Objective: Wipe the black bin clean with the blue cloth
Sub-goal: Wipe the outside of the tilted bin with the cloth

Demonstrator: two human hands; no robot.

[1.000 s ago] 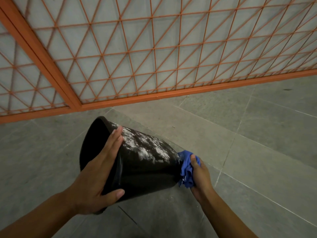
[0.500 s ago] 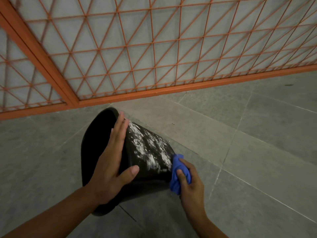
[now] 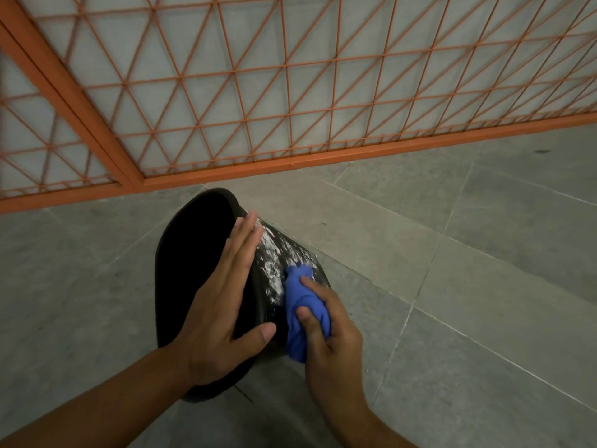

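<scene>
Observed: the black bin (image 3: 200, 286) lies tipped on its side on the grey tiled floor (image 3: 452, 286), mouth toward the orange lattice fence (image 3: 290, 92), base toward me. My left hand (image 3: 226, 312) rests flat on the wall near the rim, fingers straight, thumb spread, steadying it. My right hand (image 3: 326, 334) grips the bunched blue cloth (image 3: 303, 308), pressed to the side wall near the base. White residue (image 3: 274, 257) streaks the wall just beyond the cloth, toward the rim. The bin's long axis runs from base, lower right, to mouth, upper left. Assessment: the right hand is nearer the soiling; strokes should run along that axis, away from me. Wiping incomplete.
</scene>
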